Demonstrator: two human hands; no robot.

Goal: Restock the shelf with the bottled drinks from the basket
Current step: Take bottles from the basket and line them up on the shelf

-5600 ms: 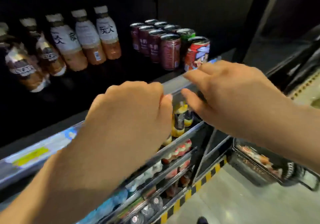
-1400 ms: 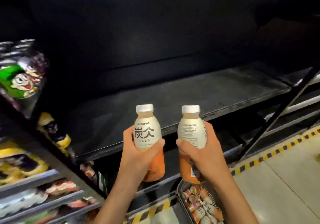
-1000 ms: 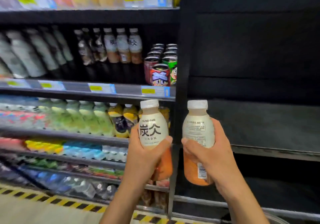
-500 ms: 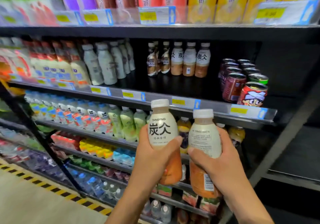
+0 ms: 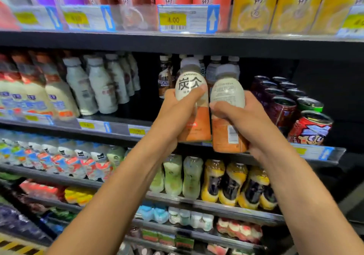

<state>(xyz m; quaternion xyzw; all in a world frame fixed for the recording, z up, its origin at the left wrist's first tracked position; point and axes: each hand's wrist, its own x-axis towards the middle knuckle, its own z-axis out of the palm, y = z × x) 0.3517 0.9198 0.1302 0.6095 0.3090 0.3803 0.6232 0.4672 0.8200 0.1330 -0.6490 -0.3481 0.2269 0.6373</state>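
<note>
Bottles point(image 5: 192, 89) gripped in both hands point(image 5: 177, 115), shelved bottles point(image 5: 164, 79) behind, cans point(image 5: 283, 113) right.

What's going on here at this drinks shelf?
A person is restocking. Their left hand grips a first bottle, white-capped with an orange base. Their right hand grips a second bottle. Both bottles are upright, side by side, in front of the shelf. Matching bottles stand at the back of it, with cans to the right. Neither held bottle is set down yet.
</note>
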